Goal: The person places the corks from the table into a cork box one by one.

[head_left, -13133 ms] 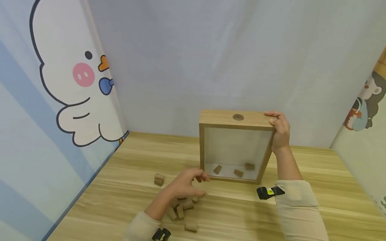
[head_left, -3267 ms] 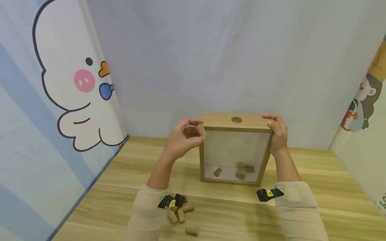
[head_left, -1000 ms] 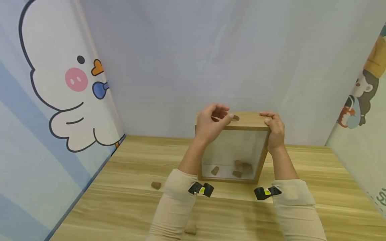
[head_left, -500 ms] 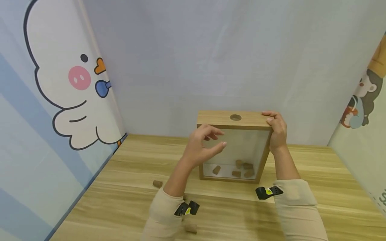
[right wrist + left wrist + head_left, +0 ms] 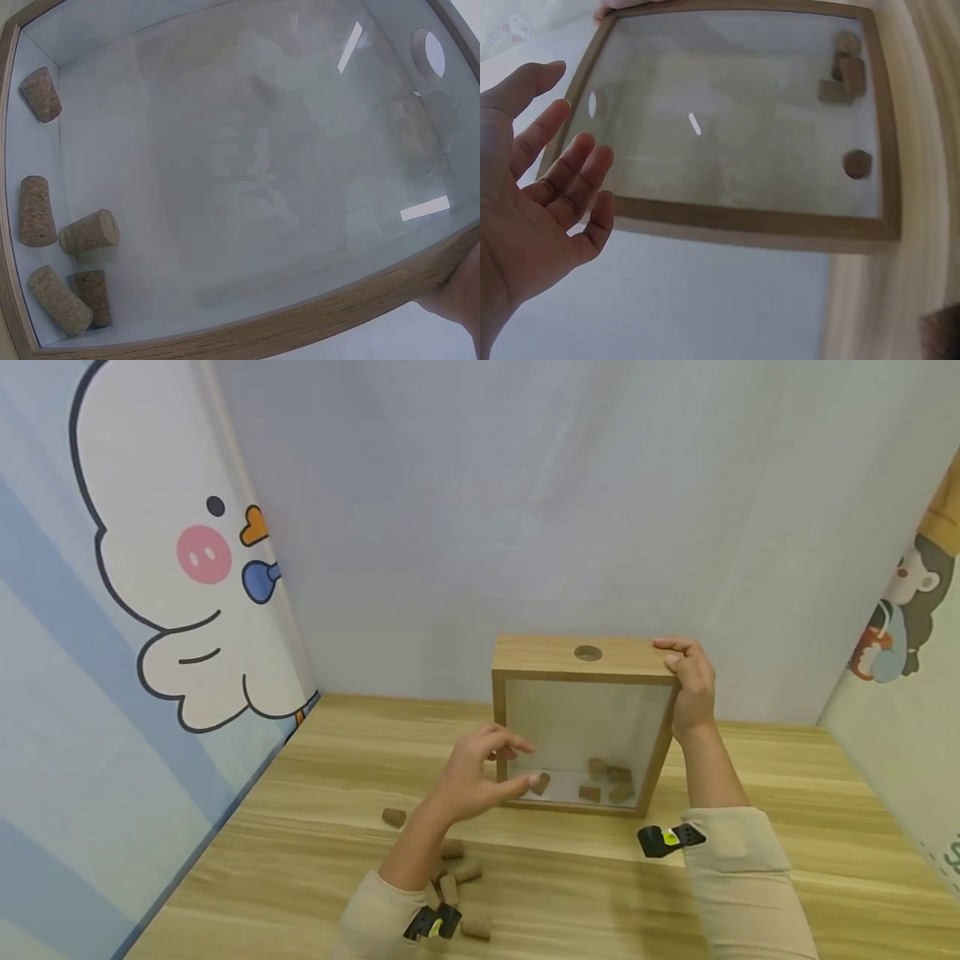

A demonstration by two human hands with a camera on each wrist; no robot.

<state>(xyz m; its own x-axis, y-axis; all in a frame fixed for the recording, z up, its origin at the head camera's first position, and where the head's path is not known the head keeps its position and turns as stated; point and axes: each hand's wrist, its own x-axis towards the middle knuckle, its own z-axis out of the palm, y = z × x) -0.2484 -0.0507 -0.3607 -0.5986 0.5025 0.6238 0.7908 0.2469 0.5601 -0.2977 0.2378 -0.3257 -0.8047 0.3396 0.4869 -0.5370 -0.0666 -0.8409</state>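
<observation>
A wooden shadow box [image 5: 540, 653] with a clear front and a round hole [image 5: 588, 653] in its top stands upright on the table. Several cork stoppers [image 5: 88, 231] lie along its bottom inside. My right hand [image 5: 693, 687] grips the top right corner, thumb on the top and fingers reaching behind. In front of the box's lower left, my left hand [image 5: 480, 772] is held in the air with fingers apart and nothing between them. The left wrist view shows its palm [image 5: 532, 214] bare beside the box.
Several loose corks [image 5: 448, 888] lie in a pile by the left sleeve, partly hidden by it. One cork [image 5: 476, 928] is nearer the front, another [image 5: 393, 817] farther left. A grey curtain [image 5: 420, 527] hangs behind the table [image 5: 585, 893], with printed cloths at both sides.
My left hand has come down and left from the hole at the top, uncovering the loose pile. Compared with 3.3 s ago, one more cork lies inside. My right hand has kept its grip.
</observation>
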